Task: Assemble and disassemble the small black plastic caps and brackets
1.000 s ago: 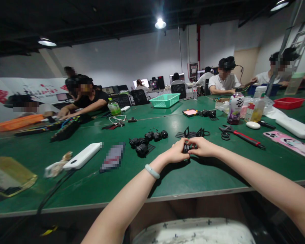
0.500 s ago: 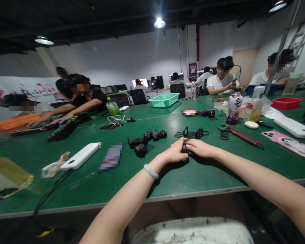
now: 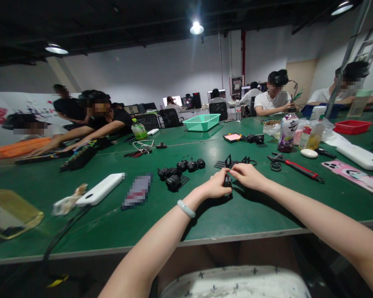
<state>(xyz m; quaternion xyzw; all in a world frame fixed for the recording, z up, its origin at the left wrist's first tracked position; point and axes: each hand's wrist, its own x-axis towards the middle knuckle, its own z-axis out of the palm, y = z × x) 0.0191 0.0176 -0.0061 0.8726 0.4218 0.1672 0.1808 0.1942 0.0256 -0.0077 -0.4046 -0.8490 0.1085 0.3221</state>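
Near the front of the green table [image 3: 161,223], my left hand [image 3: 216,186] grips a small black plastic part [image 3: 227,182] between thumb and fingers. Most of the part is covered by the hand, so its exact kind is unclear. My right hand [image 3: 250,177] is at the part's upper right edge, its fingers bent together in a pinch; whatever lies between them is hidden. Just beyond both hands lie black slotted brackets [image 3: 228,162] with upright rings. To the left is a cluster of black threaded fittings [image 3: 174,180].
Right: red-handled adjustable wrench [image 3: 298,166], black ring [image 3: 275,166], pink phone case [image 3: 354,177], white power bank [image 3: 360,155], bottles [image 3: 288,132]. Left: another white power bank [image 3: 101,189] with cable, dark pouch [image 3: 137,191], yellow bottle [image 3: 14,213]. Behind: green basket [image 3: 202,123]; co-workers sit around.
My right hand has lifted slightly and its fingers have shifted to the part's upper edge, exposing more of it. My left hand keeps its hold. The view has shifted slightly.
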